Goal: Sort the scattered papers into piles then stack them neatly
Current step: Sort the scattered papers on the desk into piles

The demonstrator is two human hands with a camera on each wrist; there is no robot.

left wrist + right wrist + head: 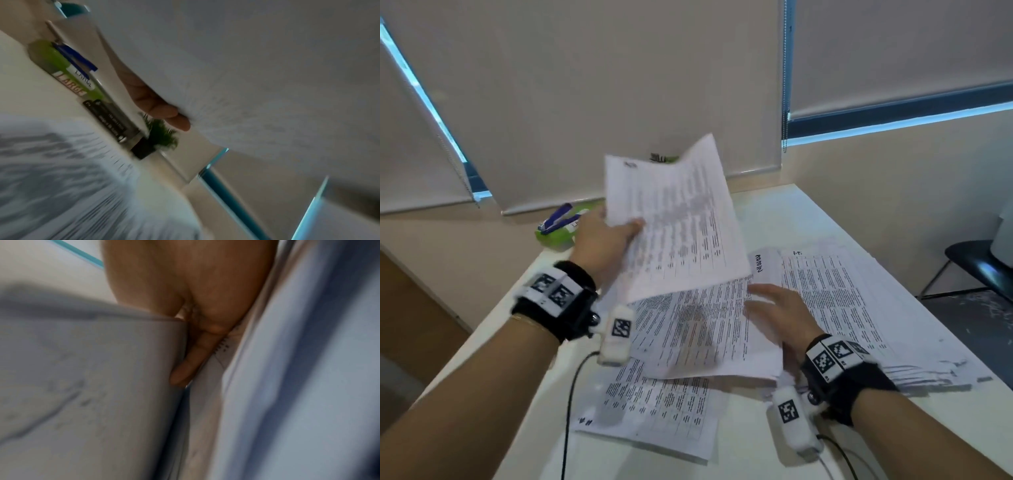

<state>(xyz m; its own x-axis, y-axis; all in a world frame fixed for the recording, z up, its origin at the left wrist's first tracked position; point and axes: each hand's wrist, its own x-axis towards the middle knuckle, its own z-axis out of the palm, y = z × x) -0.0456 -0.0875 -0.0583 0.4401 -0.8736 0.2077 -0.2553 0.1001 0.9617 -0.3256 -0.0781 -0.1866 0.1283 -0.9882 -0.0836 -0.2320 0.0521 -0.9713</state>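
My left hand (616, 229) pinches a printed sheet (674, 219) by its left edge and holds it raised and tilted above the table; the left wrist view shows its fingers (164, 112) under the blurred white sheet (267, 81). Below lies a loose sheet (698, 329) on other printed papers (654, 411). My right hand (774, 305) lies flat with straight fingers at that sheet's right edge, beside a fanned pile of papers (859, 308). In the right wrist view its fingers (191, 360) sit between paper layers.
A green packet with a blue stapler-like item (558, 222) lies at the table's (808, 212) far left corner, next to a small potted plant (162, 138). A black chair (979, 267) stands on the right. Cables (571, 394) run over the near table edge.
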